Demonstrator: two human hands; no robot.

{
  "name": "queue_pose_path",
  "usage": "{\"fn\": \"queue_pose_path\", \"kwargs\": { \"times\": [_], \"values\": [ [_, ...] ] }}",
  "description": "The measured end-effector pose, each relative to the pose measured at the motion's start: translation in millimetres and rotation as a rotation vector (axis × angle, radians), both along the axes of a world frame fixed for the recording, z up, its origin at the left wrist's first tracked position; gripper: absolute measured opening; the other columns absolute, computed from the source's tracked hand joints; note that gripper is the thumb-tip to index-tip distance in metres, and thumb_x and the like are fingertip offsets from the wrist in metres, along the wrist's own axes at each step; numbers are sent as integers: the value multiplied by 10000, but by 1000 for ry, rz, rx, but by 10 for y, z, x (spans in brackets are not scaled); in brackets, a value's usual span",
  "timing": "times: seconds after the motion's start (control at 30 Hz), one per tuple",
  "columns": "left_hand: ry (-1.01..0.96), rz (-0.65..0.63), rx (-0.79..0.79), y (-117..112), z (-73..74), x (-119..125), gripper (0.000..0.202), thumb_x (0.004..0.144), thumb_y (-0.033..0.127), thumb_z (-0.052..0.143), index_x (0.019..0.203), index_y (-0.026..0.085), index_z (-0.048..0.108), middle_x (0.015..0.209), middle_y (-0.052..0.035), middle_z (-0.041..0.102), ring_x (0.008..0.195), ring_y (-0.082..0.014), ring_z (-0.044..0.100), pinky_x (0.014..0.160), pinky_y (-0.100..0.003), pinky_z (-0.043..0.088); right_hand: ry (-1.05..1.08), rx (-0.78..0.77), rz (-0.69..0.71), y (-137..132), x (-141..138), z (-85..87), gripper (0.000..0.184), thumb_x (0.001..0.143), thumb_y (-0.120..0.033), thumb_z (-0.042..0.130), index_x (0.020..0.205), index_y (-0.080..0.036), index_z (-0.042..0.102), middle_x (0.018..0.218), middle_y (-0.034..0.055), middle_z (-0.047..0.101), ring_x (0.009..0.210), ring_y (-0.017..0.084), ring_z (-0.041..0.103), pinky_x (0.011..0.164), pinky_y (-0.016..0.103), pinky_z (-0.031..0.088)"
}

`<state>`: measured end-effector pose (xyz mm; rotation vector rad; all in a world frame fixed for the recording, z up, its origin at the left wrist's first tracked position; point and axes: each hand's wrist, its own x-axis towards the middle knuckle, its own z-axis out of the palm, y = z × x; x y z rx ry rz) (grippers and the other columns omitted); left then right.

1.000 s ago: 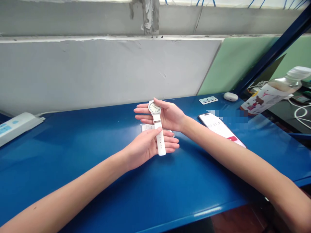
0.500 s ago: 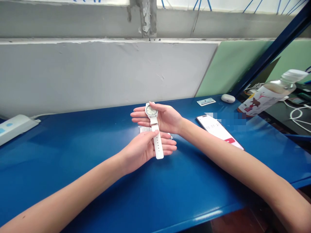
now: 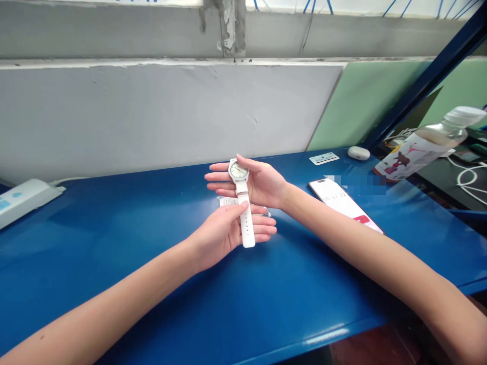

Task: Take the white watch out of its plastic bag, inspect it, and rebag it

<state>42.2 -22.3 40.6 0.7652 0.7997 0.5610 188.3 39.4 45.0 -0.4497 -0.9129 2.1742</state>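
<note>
Seemingly for support at both ends, the right hand point(image 3: 262, 183) is thumbing down the white watch point(image 3: 241, 187) near its dial point(image 3: 238, 172), the left hand point(image 3: 224, 230) pinning its strap point(image 3: 247, 230); each grip is lying palm-up, fingers extended, above the blue desk point(image 3: 114, 238).

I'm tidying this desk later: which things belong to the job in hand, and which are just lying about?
Job in hand:
white watch, held in the left hand and the right hand

Apparently just lying about:
phone
card
small white case
bottle
power strip
packet, mostly hidden, so its part is unclear
</note>
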Motion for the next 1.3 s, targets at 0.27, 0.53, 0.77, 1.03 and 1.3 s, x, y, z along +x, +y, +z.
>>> {"fn": "queue_pose_path", "kwargs": {
  "times": [0.27,0.53,0.77,1.03,1.3],
  "values": [
    [-38,0,-11,-16,20,10,333,1051,238,396,1007,48,666,965,-211,761,850,-256,762,800,-362,604,3,-11,-11,3,12,-11,499,1062,-329,240,1138,-60,653,1158,161,745,1052,225,719,961,334,553],
    [-32,16,-10,-8,1,12,340,1051,240,399,999,47,674,968,-209,760,859,-259,759,831,-382,594,-18,9,3,13,15,-12,487,1062,-332,232,1165,-91,643,1126,146,755,1042,208,722,977,347,543],
    [-5,20,-7,-8,18,9,349,1055,237,388,983,44,671,928,-203,763,807,-242,760,779,-352,604,9,0,21,18,14,-34,458,1053,-289,267,1152,-54,648,1150,156,747,1071,203,711,996,312,525],
    [-52,-2,2,-8,-2,-6,303,1040,249,437,998,61,672,945,-191,761,840,-254,756,836,-392,593,-9,26,30,18,16,-60,401,1039,-255,313,1166,-83,652,1149,142,750,1067,197,714,1037,339,498],
    [25,18,-17,-7,19,14,343,1053,225,384,1008,33,665,915,-207,763,780,-239,763,742,-341,621,4,48,40,25,8,-48,446,1058,-295,271,1171,-102,657,1171,125,746,1070,202,712,1012,338,517]
  ]
}}
